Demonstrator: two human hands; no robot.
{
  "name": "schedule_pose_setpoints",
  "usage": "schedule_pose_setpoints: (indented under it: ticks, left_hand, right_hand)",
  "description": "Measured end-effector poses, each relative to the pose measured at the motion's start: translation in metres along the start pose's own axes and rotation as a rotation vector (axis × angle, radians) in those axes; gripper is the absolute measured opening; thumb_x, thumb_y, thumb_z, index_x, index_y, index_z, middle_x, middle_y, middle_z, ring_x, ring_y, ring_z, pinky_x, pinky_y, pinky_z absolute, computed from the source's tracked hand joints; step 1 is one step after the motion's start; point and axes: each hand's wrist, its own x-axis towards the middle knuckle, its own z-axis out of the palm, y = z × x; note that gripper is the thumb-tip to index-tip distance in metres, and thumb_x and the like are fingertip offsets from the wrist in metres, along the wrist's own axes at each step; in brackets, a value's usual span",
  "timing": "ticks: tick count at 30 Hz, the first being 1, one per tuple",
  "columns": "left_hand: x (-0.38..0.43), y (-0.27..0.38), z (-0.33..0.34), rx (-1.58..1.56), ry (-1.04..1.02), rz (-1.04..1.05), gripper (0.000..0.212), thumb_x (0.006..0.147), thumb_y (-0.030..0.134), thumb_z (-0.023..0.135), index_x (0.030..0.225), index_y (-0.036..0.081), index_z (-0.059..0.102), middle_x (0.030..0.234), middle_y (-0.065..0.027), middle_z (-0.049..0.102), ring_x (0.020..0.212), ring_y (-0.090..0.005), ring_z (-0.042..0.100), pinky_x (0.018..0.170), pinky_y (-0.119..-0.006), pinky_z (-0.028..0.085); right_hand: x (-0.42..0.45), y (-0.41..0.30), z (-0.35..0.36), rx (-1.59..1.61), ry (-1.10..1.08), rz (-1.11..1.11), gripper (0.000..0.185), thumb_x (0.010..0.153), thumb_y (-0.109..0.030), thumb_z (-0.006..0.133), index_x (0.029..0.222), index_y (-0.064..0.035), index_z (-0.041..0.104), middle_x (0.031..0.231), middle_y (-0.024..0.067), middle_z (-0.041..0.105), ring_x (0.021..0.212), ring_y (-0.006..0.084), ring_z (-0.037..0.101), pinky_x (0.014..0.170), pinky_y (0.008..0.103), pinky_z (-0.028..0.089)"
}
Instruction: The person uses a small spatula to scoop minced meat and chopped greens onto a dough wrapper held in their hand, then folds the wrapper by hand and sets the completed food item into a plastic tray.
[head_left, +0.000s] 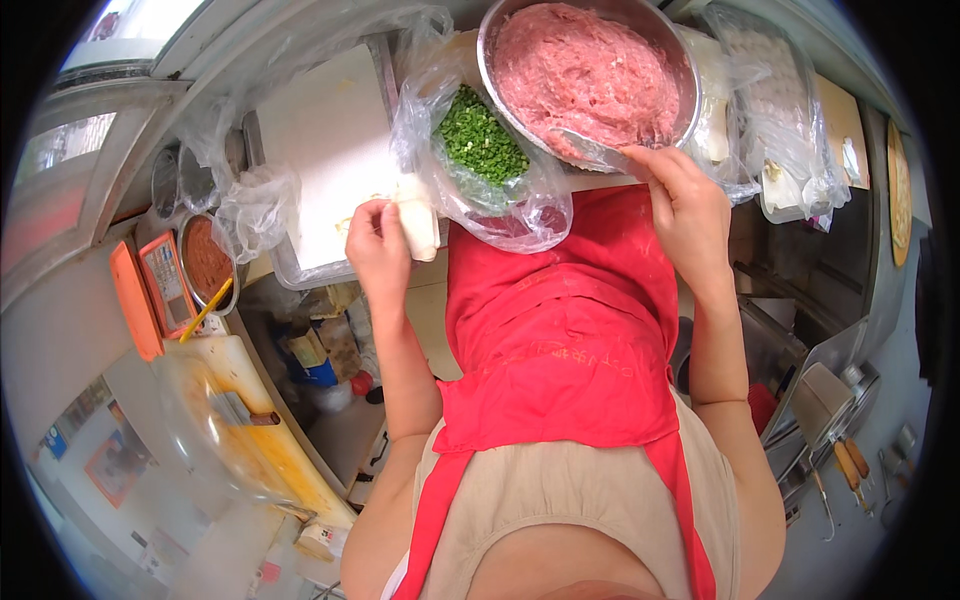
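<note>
My right hand (686, 202) grips the end of a flat metal spreader (592, 150), whose blade lies at the near rim of a steel bowl (694, 97) of raw minced meat (589, 75). My left hand (381, 244) is at the stack of pale dough wrappers (417, 221), its thumb and fingers close together; whether it pinches a wrapper I cannot tell. Between my hands, chopped green onion (481, 139) fills a clear plastic bag (536, 225). Left of the bag lies a white tray (322, 135) with a metal edge, beside the wrappers.
Plastic-covered trays of pale food (784, 112) stand right of the bowl. At the left are a smaller bowl of brown paste (208, 251), an orange-framed scale (166, 281) and a cutting board (262, 420) with a cleaver (240, 409). Utensils (851, 465) hang at the lower right.
</note>
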Motion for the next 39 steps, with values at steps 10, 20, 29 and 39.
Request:
schedule_pose_setpoints:
  ticks: [10, 20, 29, 39]
  left_hand:
    - [0.012, -0.044, -0.043, -1.383, 0.088, -0.441, 0.023, 0.103, 0.009, 0.048, 0.126, 0.002, 0.050, 0.131, -0.0119, 0.056, 0.123, -0.0269, 0.054, 0.107, -0.046, 0.045]
    - [0.008, -0.009, -0.014, -2.172, -0.355, -0.540, 0.051, 0.091, 0.038, 0.072, 0.125, 0.006, 0.054, 0.123, -0.0043, 0.060, 0.120, -0.0218, 0.053, 0.112, -0.046, 0.037]
    - [0.001, 0.017, -0.001, -1.866, -0.174, -0.690, 0.037, 0.095, 0.028, 0.066, 0.125, 0.009, 0.059, 0.123, -0.0072, 0.063, 0.119, -0.0243, 0.055, 0.111, -0.046, 0.036]
    - [-0.010, 0.010, -0.006, -2.188, -0.307, -0.556, 0.038, 0.098, 0.029, 0.062, 0.130, 0.009, 0.057, 0.135, -0.0091, 0.058, 0.129, -0.0279, 0.049, 0.114, -0.049, 0.034]
  right_hand:
    - [0.004, 0.006, 0.015, 0.079, -0.007, 0.008, 0.024, 0.090, -0.004, 0.061, 0.109, -0.0131, 0.070, 0.096, 0.0034, 0.067, 0.079, 0.0279, 0.067, 0.066, 0.0362, 0.051]
    - [0.006, 0.004, 0.021, 0.129, -0.059, 0.041, 0.023, 0.093, -0.002, 0.057, 0.112, -0.0070, 0.069, 0.098, 0.0108, 0.066, 0.086, 0.0288, 0.066, 0.074, 0.0311, 0.051]
    - [-0.022, -0.029, 0.037, 0.378, -0.104, -0.029, 0.032, 0.092, 0.005, 0.055, 0.119, -0.0063, 0.066, 0.103, 0.0124, 0.065, 0.091, 0.0265, 0.066, 0.079, 0.0341, 0.052]
    - [-0.037, -0.020, 0.085, 0.328, -0.135, 0.030, 0.036, 0.091, -0.001, 0.056, 0.124, -0.0116, 0.064, 0.105, 0.0122, 0.062, 0.092, 0.0286, 0.062, 0.079, 0.0372, 0.050]
